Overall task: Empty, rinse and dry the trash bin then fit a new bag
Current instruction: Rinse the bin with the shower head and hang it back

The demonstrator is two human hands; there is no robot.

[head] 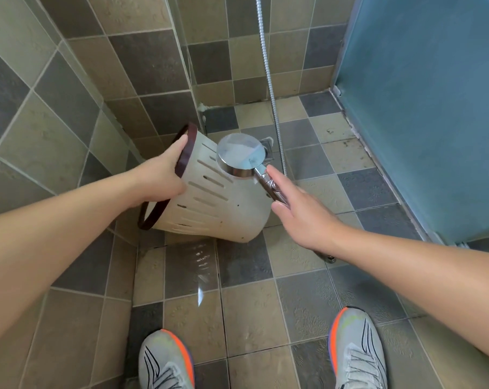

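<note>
I see L hand (165, 175) gripping brown rim of cream slotted trash bin (218, 203), bin tipped sideways, mouth toward L wall, above wet tiled floor (246, 313). R hand (302, 209) holds chrome shower head (241, 155) by handle, index finger extended. Metal hose (268, 74) hangs behind. 2 sneakers at bottom.

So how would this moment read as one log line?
stage: rinse | left hand: grips tilted cream slotted plastic bin by brown rim | right hand: holds chrome shower head handle

Tiled floor (246, 313), wet patch below gripped bin; floor drain (266, 149) beyond showerhead grip; two sneakers (166, 360) nearest.
</note>
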